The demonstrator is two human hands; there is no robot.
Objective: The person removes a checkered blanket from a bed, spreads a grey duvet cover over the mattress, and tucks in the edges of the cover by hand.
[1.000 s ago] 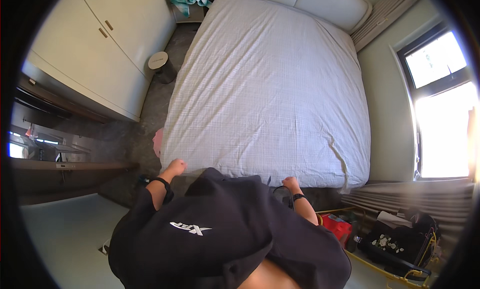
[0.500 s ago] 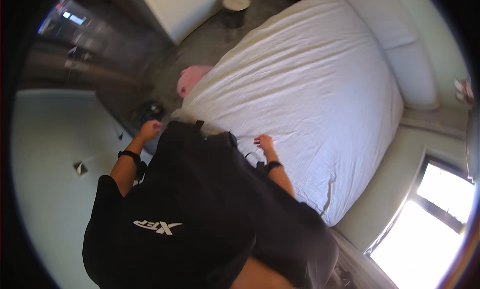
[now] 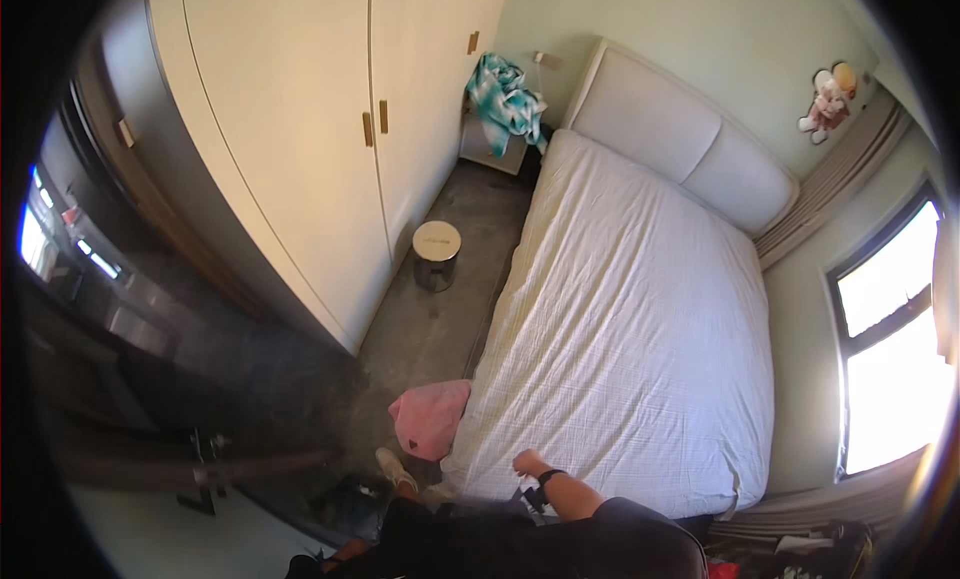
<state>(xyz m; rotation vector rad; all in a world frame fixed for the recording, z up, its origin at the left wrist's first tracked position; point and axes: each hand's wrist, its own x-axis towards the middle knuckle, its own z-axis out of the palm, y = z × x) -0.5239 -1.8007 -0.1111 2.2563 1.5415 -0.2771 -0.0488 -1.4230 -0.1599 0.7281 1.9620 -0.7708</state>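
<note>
My right hand (image 3: pixel 527 464) is over the foot end of a bed, its fingers curled in and nothing visible in them. A black band (image 3: pixel 549 476) circles that wrist. Below the hand spreads the bed's wrinkled white sheet (image 3: pixel 640 349); whether the hand touches it I cannot tell. Only a small patch of skin of my left arm or hand (image 3: pixel 348 552) shows low in the picture beside my dark clothing, and its fingers are hidden. A pink soft-looking thing (image 3: pixel 432 419), perhaps a bag, lies on the floor against the bed's near left corner.
A round stool or bin with a pale top (image 3: pixel 437 242) stands between the bed and a cream wardrobe (image 3: pixel 290 109). Teal-and-white cloth (image 3: pixel 505 99) drapes a nightstand. The bed has a padded headboard (image 3: pixel 650 109); a window (image 3: pixel 890 349) is at the right. My shoe (image 3: pixel 393 467) is near the pink thing.
The view has swung up toward the headboard and wardrobe. My left hand, seen earlier beside my clothing, has mostly dropped out of sight. My right hand's fingers look more curled.
</note>
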